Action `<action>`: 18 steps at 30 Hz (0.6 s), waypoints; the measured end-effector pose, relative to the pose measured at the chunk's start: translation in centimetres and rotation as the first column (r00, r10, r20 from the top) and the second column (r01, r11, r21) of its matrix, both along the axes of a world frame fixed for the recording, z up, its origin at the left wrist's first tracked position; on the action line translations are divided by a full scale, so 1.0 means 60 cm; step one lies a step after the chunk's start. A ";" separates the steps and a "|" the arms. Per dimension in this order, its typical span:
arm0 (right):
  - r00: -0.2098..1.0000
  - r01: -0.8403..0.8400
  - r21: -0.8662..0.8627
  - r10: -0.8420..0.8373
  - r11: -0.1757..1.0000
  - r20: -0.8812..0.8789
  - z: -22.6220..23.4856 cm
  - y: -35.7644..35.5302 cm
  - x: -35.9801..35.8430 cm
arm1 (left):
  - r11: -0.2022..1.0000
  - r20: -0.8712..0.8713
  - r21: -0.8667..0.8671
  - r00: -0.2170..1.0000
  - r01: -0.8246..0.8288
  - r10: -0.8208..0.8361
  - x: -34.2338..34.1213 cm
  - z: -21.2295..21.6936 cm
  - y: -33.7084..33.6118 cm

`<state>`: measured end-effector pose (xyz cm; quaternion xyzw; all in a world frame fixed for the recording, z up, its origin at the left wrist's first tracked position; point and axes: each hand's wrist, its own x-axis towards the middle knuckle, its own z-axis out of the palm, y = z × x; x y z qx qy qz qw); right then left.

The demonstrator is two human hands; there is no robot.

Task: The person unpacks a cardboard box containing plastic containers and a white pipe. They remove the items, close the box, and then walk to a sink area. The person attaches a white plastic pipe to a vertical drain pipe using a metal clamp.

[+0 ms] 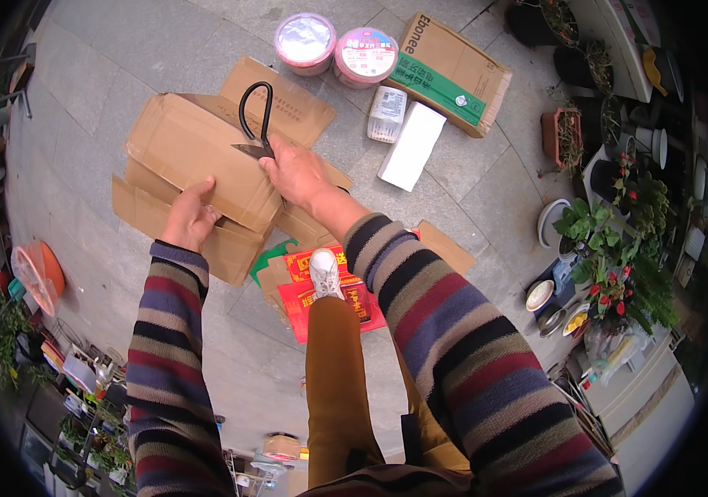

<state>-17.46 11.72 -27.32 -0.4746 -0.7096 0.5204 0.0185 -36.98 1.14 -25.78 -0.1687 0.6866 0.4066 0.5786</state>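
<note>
A brown cardboard box [192, 149] with its flaps spread out is in front of me, left of the middle. My left hand [191, 217] grips its near side, thumb on top and fingers tucked out of sight at the flap. Black-handled scissors [251, 151] are in my right hand [298, 172], which is closed around them over the right end of the box. Their blades point left across the cardboard, and one handle loop sticks up beyond my fingers.
My white shoe [325, 272] stands on red flattened packaging [298, 298]. Beyond are two round pink tubs [304, 41], a small clear-sided container [387, 114], a white box [414, 145] and a brown-and-green carton [453, 74]. Potted plants [611, 224] line the right; an orange basin [39, 277] is left.
</note>
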 end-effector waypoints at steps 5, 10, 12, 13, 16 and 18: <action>0.969 0.115 -0.324 -0.177 0.939 -0.170 -0.009 0.007 0.012 | 0.998 0.009 0.036 0.999 0.051 -0.051 -0.017 0.018 -0.047; 0.814 0.149 -0.761 -0.515 0.631 -0.268 -0.020 -0.008 0.036 | 0.994 -0.211 0.014 0.972 0.106 -0.101 0.025 0.034 -0.065; 0.793 0.131 -0.795 -0.544 0.592 -0.274 -0.018 -0.017 0.059 | 0.996 -0.228 0.023 0.971 0.084 -0.076 0.041 0.040 -0.067; 0.760 0.122 -0.822 -0.585 0.557 -0.284 -0.010 -0.025 0.071 | 0.997 -0.228 0.036 0.972 0.073 -0.063 0.045 0.043 -0.068; 0.688 0.084 -0.866 -0.657 0.494 -0.308 0.017 -0.053 0.114 | 0.995 -0.244 0.097 0.970 0.015 0.009 0.056 0.049 -0.063; 0.672 0.095 -0.883 -0.684 0.459 -0.284 0.028 -0.074 0.139 | 0.988 -0.241 0.150 0.968 -0.038 0.074 0.063 0.053 -0.054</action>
